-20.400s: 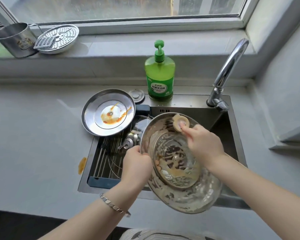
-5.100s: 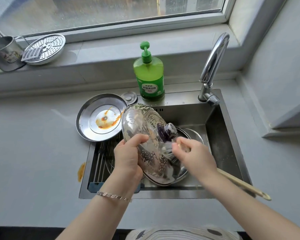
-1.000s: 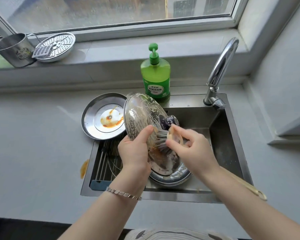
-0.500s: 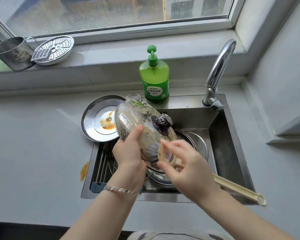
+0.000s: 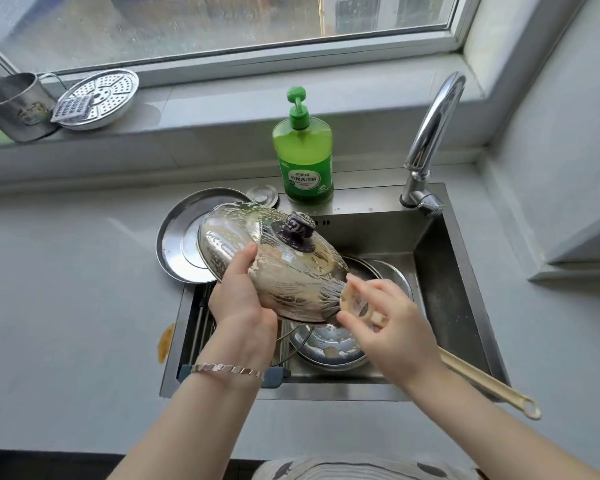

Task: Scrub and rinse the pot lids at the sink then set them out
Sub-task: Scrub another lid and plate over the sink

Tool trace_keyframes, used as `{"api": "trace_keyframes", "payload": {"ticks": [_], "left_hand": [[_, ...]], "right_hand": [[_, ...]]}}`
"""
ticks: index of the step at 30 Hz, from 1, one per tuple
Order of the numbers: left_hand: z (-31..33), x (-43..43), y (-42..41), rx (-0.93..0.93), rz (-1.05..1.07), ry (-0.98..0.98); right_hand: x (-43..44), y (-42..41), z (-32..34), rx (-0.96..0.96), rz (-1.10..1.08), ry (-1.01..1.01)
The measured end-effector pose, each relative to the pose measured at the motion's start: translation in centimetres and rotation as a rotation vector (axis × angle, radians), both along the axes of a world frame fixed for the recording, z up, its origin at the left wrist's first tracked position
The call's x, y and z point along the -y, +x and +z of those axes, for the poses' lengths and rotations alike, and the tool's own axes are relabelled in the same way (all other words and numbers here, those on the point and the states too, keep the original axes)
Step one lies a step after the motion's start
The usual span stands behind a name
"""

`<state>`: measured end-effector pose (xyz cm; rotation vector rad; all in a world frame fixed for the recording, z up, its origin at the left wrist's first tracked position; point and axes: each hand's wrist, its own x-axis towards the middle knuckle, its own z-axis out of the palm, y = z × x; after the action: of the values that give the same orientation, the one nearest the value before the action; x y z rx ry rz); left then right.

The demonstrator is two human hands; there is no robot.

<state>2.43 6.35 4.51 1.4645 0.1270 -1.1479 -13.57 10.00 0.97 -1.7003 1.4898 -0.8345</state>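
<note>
Head view: my left hand [image 5: 238, 306] grips soapy lid [image 5: 284, 271] by left rim over sink [image 5: 444, 299]; my right hand [image 5: 395, 334] holds brush [image 5: 352, 299] against lid's right edge, handle trailing right.

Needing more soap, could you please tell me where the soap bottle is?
In the head view, the soap bottle stands on the back sink ledge, left of the faucet.

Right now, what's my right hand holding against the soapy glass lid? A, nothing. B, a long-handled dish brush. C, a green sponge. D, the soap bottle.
B: the right hand grips a cream long-handled dish brush, its bristles against the sudsy glass lid that the left hand holds over the sink.
</note>
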Motion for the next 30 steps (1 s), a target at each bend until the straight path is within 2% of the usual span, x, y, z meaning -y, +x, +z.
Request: {"api": "trace_keyframes", "payload": {"ticks": [5,7,11,13,17,19,22,26,28,30], "left_hand": [[-0.1,-0.2,-0.2,-0.114,-0.031,-0.024],[-0.2,-0.4,0.0,-0.167,-0.063,-0.079],[-0.5,-0.8,0.9,-0.187,-0.084,-0.161],[-0.5,-1.0,1.1,-0.191,-0.097,-0.178],[-0.5,-1.1,1.3,-0.189,-0.121,-0.195],[-0.3,-1.1,1.3,-0.18,-0.13,-0.206],[-0.3,-1.1,1.2,-0.147,-0.156,-0.21],[-0.5,-1.2,0.9,-0.066,-0.276,-0.182],[-0.6,-1.4,0.8,-0.061,-0.291,-0.158],[-0.7,-1.6,0.6,-0.057,-0.297,-0.139]], "right_hand": [[-1.4,2.6,1.6,0.0,0.115,-0.247],[-0.6,1.7,1.1,0.065,0.064,-0.171],[3.1,-1.5,-0.9,0.103,-0.181,0.153],[2.9,-1.3,-0.9,0.108,-0.186,0.136],[0.3,0.2,-0.4,0.176,0.063,-0.028],[2.3,-0.8,-1.2,0.199,-0.039,0.044],[5.1,-2.4,-1.9,0.224,-0.193,0.288],[3.6,-0.3,-0.9,0.222,0.074,0.223],[4.3,-0.8,-1.4,0.227,0.048,0.251],[5.9,-2.2,-1.9,0.214,-0.086,0.334]]}}
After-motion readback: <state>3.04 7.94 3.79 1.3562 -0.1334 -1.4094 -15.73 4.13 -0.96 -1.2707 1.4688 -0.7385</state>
